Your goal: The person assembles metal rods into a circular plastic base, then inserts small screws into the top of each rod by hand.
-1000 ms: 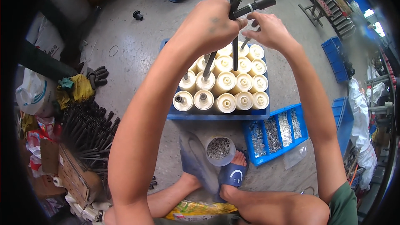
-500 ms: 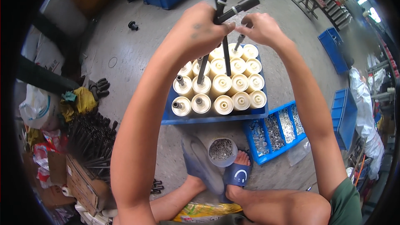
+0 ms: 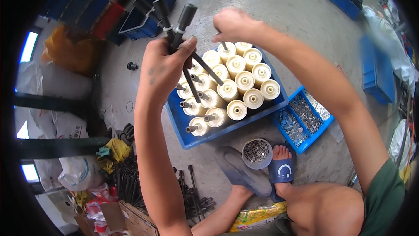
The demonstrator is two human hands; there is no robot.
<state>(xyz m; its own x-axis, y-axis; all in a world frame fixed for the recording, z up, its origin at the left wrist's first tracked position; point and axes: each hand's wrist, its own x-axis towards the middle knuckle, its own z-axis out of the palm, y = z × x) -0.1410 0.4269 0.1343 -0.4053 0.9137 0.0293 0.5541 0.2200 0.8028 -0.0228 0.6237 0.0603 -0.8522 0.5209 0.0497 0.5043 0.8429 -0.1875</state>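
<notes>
Left hand [image 3: 168,63] clutches a fan of black rods [image 3: 187,17], white rings near their thick ends, lower ends slanting across the cream cylinders [image 3: 236,65]! Those stand packed in a blue tray [image 3: 192,141] on the floor [image 3: 288,24], short dark stubs poking from several. The right hand [image 3: 233,24] is closed around a dark pin [image 3: 224,45] in a back cylinder. That left hand and its rods block part of the left rows. Near the tray: a divided blue box [image 3: 301,149] of metal bits, and a cup [image 3: 257,162] of pins tucked between two slippers [image 3: 284,172]. Rods heap [image 3: 131,188] lower left, beside the left forearm; a blue crate [image 3: 377,72] sits far right.
</notes>
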